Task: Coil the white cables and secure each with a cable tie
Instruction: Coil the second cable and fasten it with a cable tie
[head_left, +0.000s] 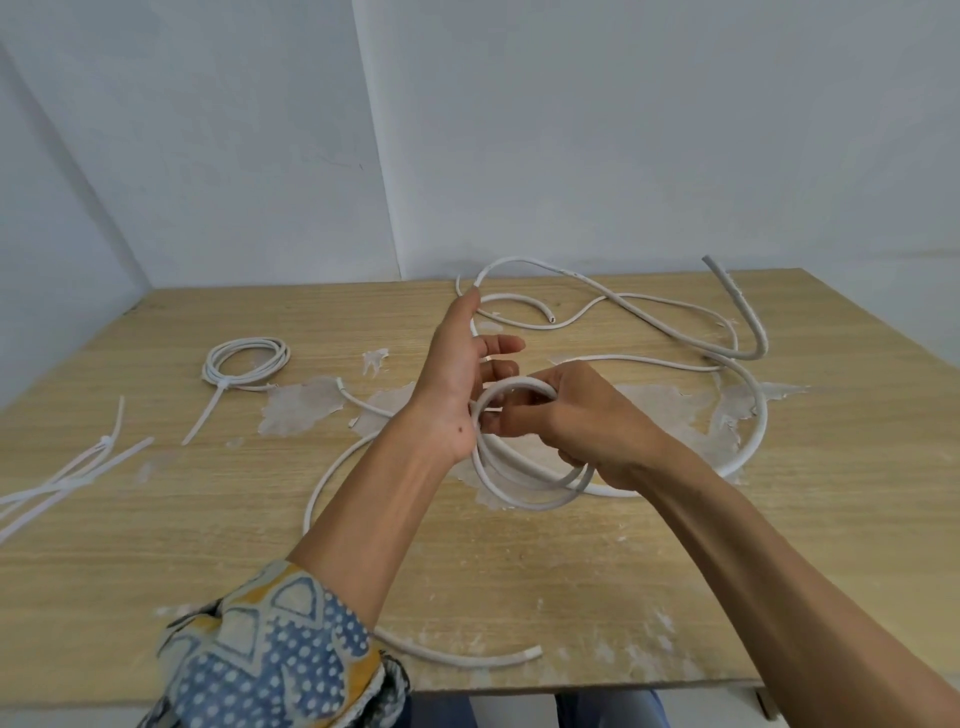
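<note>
Over the wooden worktop (156, 545), the right hand (582, 421) is gripping the coil (524, 499); its loose cable (758, 415) is trailing rightward, and the left hand (457, 374) is spread alongside.

open: table (649, 597) front-right | blocked: cable (762, 415) back-right, 1 coil (244, 342) left, seemingly tied

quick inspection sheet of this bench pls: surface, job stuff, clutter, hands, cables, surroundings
surface: wooden table, veneer peeled in pale patches around the middle.
job's things: half-made coil held above the table; finished coil, tied, back left; thin white strips, possibly cable ties, far left.
clutter: short cable piece near the front edge.
hands: right hand grips the half-made coil; left hand open, fingers straight, against it.
cables: loose cables sprawl uncoiled across the back and right.
surroundings: pale walls; nothing else seen.
</note>
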